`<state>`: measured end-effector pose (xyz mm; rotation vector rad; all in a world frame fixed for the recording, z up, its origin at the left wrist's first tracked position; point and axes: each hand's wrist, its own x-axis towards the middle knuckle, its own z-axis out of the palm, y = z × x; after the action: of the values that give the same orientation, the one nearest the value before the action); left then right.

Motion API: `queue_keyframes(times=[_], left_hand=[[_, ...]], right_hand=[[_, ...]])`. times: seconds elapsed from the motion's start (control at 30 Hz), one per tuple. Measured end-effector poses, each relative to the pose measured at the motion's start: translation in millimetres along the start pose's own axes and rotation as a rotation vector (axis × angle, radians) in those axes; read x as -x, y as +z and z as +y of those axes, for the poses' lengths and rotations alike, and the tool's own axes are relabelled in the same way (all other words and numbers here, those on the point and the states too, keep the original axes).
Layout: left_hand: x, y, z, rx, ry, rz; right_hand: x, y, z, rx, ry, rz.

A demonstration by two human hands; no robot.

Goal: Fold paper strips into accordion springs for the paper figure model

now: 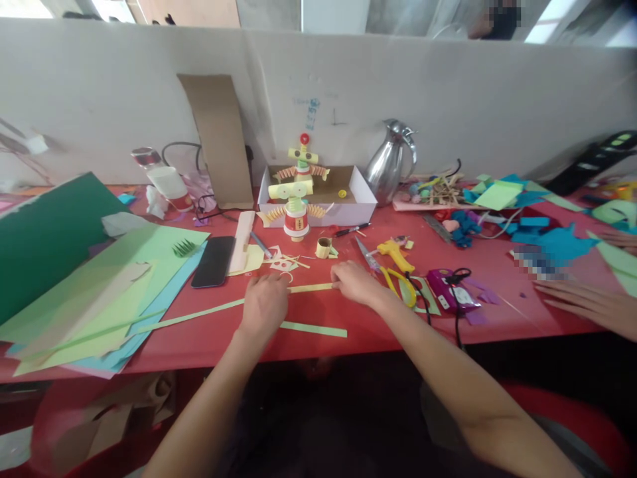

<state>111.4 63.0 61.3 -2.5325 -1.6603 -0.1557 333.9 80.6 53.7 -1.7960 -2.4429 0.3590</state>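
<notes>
My left hand and my right hand rest on the red table, both pinching one thin light-green paper strip that spans between them. The strip's long tail runs left toward a pile of paper sheets. A second short green strip lies loose just in front of my hands. Behind them stands a small paper robot figure with coiled arms, and a small rolled paper ring.
A black phone lies left of my hands beside green and blue sheets. Yellow-handled scissors, a glue gun, a white box and a steel jug stand right. Another person's hand rests at far right.
</notes>
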Motion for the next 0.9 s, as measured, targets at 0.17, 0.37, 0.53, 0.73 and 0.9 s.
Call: queue_keyframes(times=[0.17,0.37,0.53,0.73,0.9], left_hand=[[-16.8,-5.7,19.2,0.195,0.113,-0.061],[-4.5,-14.6,-1.0,0.594,-0.13,-0.084],[18.7,-21.8,-23.6,0.999,-0.302,-0.068],[35.9,-7.9,-36.3,1.5,-0.461,-0.033],[43.8,3.0,-39.1,1.593,-0.512,-0.026]], right_hand=[[9.4,-2.9,-7.9,-0.073,-0.129,0.116],[22.8,-19.4,-5.5,-0.238,-0.145,0.436],[55.1,4.5,-15.1,-0.324,-0.12,0.355],[69.8,33.7,-30.9,-0.267,-0.202,0.187],[54.1,27.1,-42.3,-0.28,-0.197,0.294]])
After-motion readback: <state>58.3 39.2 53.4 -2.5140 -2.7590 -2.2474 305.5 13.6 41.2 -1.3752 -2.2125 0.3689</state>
